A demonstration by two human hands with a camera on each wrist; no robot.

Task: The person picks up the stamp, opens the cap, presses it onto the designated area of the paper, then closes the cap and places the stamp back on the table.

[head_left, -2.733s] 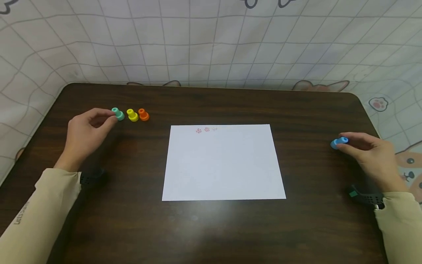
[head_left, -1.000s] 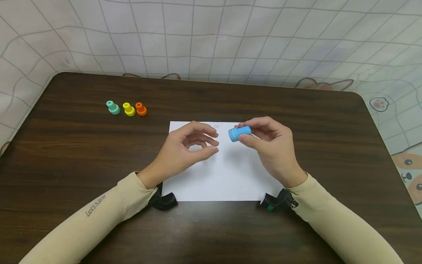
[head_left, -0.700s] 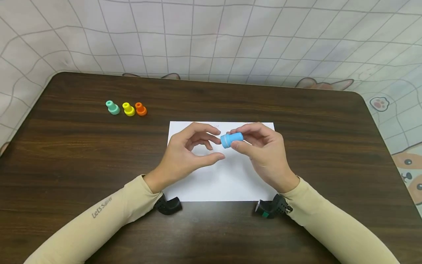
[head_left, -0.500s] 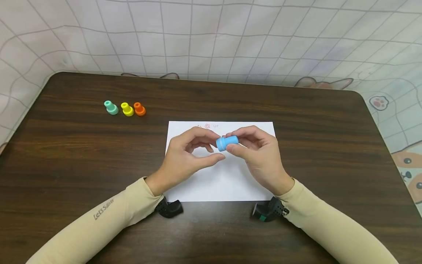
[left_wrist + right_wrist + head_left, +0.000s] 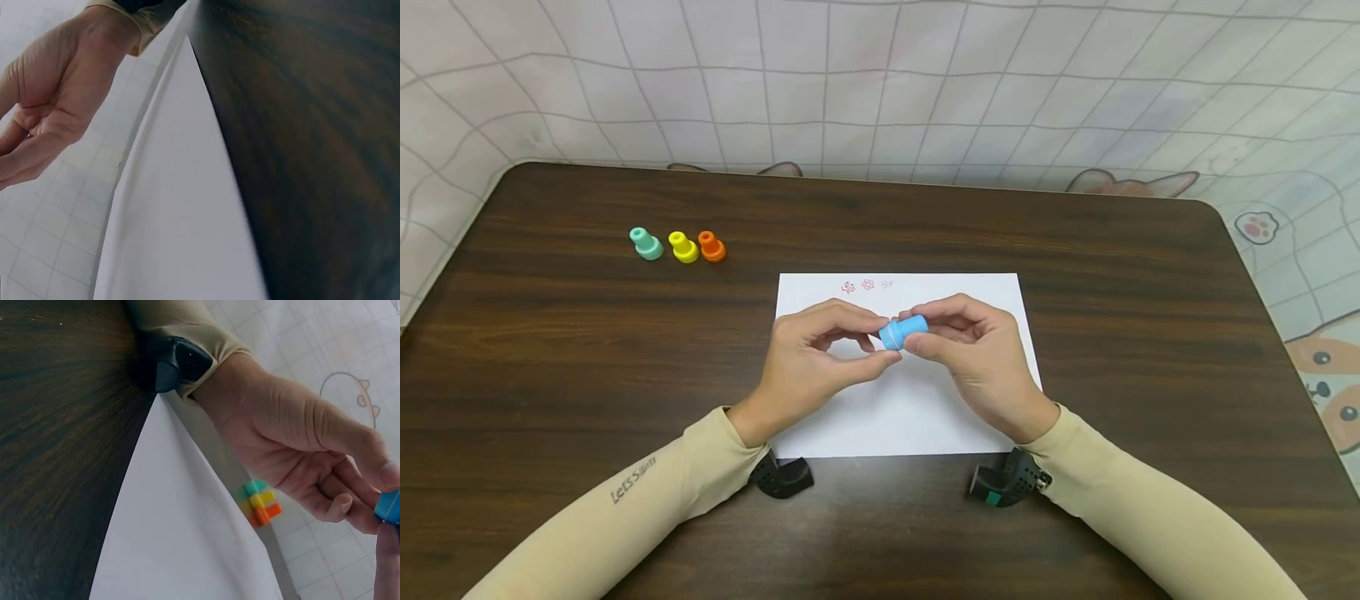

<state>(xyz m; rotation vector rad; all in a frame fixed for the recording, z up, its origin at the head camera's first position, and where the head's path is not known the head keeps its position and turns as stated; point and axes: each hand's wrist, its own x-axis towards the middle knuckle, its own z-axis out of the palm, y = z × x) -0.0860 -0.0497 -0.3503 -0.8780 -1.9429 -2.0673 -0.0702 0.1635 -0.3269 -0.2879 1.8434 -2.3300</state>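
Observation:
My right hand (image 5: 988, 362) pinches the narrow end of a small blue stamp (image 5: 904, 332), held tilted above the sheet of white paper (image 5: 917, 417). A thin pale line runs round the stamp near its wide capped end. From the other side, the thumb and forefinger of my left hand (image 5: 808, 354) close on that wide end. In the right wrist view, the blue stamp (image 5: 389, 507) shows at the right edge with a left fingertip against it. The left wrist view has the left hand (image 5: 56, 100) with its fingertips cut off.
Three more stamps stand at the back left of the dark wooden table (image 5: 587, 350): teal (image 5: 647, 244), yellow (image 5: 683, 247) and orange (image 5: 712, 247). Small red prints (image 5: 867, 285) line the paper's far edge. A white gridded cloth (image 5: 850, 92) hangs behind the table.
My left hand has left the teal stamp at the back left, and my right hand has brought the blue stamp from the far right. The left fingers have now closed on its wide end.

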